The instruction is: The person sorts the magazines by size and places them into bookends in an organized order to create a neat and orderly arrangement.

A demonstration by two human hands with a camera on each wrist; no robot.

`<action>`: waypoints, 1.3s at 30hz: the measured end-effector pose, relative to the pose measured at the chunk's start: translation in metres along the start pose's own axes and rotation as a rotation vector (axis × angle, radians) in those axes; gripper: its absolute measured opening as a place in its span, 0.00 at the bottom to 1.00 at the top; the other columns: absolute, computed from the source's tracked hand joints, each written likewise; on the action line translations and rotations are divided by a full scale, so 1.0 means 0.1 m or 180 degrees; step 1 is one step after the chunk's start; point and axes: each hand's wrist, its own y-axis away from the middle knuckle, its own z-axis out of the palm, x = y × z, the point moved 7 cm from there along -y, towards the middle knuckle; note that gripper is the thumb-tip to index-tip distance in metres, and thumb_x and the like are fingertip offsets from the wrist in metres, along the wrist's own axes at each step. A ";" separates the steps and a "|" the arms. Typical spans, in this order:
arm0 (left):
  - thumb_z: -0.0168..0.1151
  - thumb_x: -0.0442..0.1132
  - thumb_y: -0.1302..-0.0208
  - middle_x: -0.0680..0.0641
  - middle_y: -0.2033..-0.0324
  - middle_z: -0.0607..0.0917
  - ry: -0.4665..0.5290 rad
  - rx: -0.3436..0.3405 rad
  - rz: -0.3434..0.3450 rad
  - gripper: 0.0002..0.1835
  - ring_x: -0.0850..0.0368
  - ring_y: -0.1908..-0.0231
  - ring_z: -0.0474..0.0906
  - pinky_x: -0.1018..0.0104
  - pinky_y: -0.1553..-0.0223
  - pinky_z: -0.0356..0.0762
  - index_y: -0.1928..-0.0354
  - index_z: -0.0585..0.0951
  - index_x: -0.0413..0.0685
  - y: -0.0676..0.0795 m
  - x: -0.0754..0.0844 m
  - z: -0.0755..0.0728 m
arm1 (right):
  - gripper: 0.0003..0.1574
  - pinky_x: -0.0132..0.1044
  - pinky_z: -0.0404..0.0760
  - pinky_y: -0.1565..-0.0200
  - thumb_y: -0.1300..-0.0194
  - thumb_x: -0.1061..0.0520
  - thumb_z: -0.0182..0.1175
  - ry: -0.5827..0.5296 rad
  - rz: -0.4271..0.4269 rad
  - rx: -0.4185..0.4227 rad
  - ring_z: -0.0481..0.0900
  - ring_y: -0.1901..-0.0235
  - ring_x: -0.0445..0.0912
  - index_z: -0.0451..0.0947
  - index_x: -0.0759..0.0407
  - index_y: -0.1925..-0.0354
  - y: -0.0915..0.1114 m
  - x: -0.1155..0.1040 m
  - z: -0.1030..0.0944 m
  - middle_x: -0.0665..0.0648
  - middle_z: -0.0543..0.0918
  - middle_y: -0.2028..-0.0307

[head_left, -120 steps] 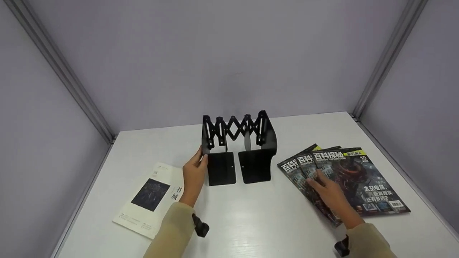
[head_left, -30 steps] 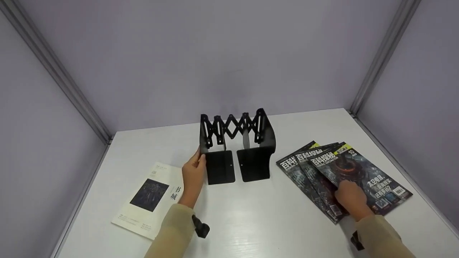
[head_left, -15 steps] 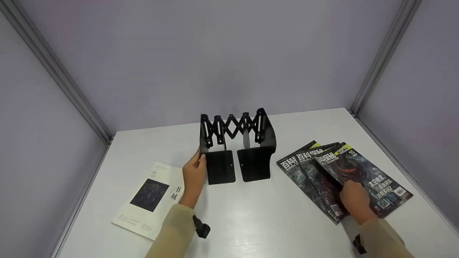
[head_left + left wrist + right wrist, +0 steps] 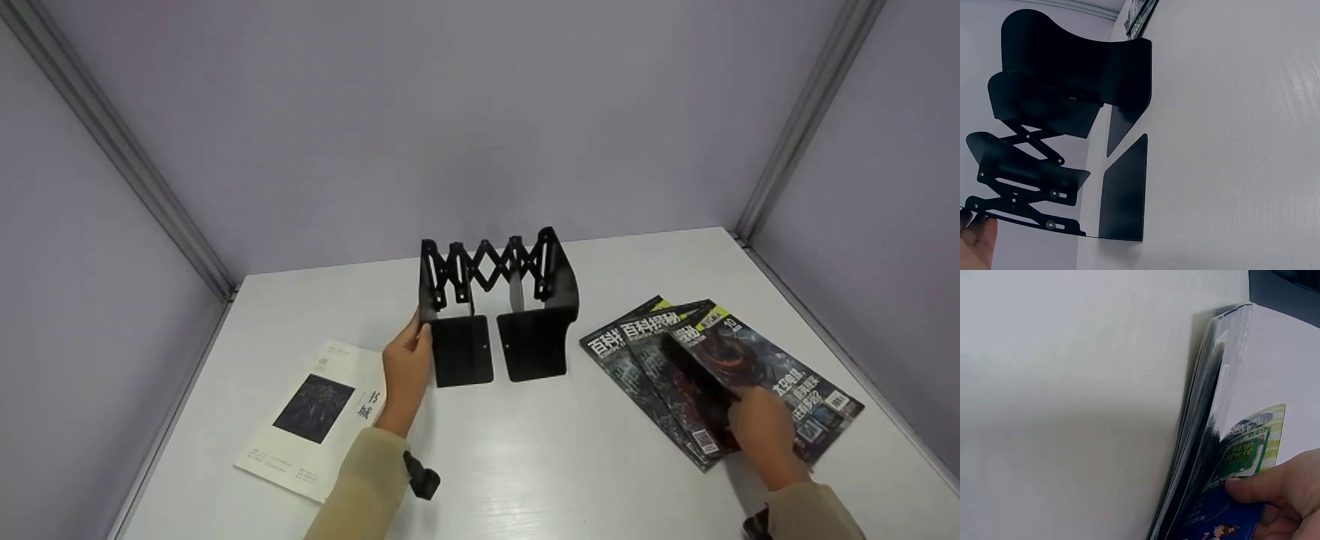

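A black expandable bookend [image 4: 487, 307] with a zigzag back linkage stands mid-table. My left hand [image 4: 406, 366] holds its left end plate; in the left wrist view, fingertips [image 4: 985, 228] show at that plate's edge. To the right, magazines [image 4: 660, 382] lie fanned out. My right hand [image 4: 761, 427] pinches the near left edge of the top magazine [image 4: 806, 382], which is tilted up off the one below. In the right wrist view the thumb [image 4: 1252, 488] presses on a blue and green printed page [image 4: 1238, 467]; the other fingers are partly hidden.
A cream booklet [image 4: 311, 420] with a dark picture lies at the left, partly under the left forearm. The white table [image 4: 517, 457] is bounded by a pale back wall [image 4: 480, 135] and side walls with grey metal corner posts.
My right hand has gone from resting on the fanned magazines to gripping the top one, which has turned and now has its left edge raised. The left hand stays on the bookend.
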 end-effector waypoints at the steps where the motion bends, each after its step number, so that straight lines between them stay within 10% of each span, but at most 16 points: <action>1: 0.56 0.32 0.28 0.38 0.39 0.79 0.0020 -0.0008 -0.0007 0.20 0.44 0.38 0.77 0.62 0.47 0.83 0.37 0.76 0.37 0.00 0.00 0.00 | 0.18 0.50 0.78 0.78 0.42 0.72 0.51 -0.0013 -0.0017 0.0014 0.81 0.75 0.60 0.80 0.79 0.55 0.02 0.01 -0.01 0.81 0.82 0.62; 15: 0.57 0.33 0.28 0.40 0.40 0.79 -0.0059 0.0021 -0.0148 0.20 0.47 0.38 0.77 0.59 0.48 0.83 0.36 0.76 0.39 0.02 -0.01 0.00 | 0.20 0.57 0.78 0.72 0.43 0.72 0.53 -0.0009 0.0099 0.0212 0.81 0.72 0.63 0.81 0.74 0.52 0.21 0.12 -0.08 0.81 0.82 0.58; 30: 0.57 0.34 0.28 0.41 0.39 0.79 -0.0122 0.0014 -0.0147 0.20 0.47 0.37 0.76 0.54 0.43 0.81 0.36 0.76 0.39 0.01 0.02 -0.02 | 0.17 0.40 0.75 0.78 0.38 0.71 0.59 -0.0375 0.0342 0.0668 0.83 0.73 0.59 0.81 0.72 0.50 0.45 0.06 -0.17 0.77 0.82 0.54; 39: 0.57 0.33 0.28 0.39 0.39 0.79 -0.0098 0.0032 -0.0099 0.20 0.46 0.37 0.76 0.52 0.42 0.80 0.36 0.75 0.38 0.00 0.01 0.00 | 0.14 0.62 0.83 0.61 0.39 0.72 0.62 -0.0590 -0.0013 0.1097 0.85 0.59 0.71 0.83 0.73 0.54 0.60 -0.21 -0.23 0.76 0.84 0.60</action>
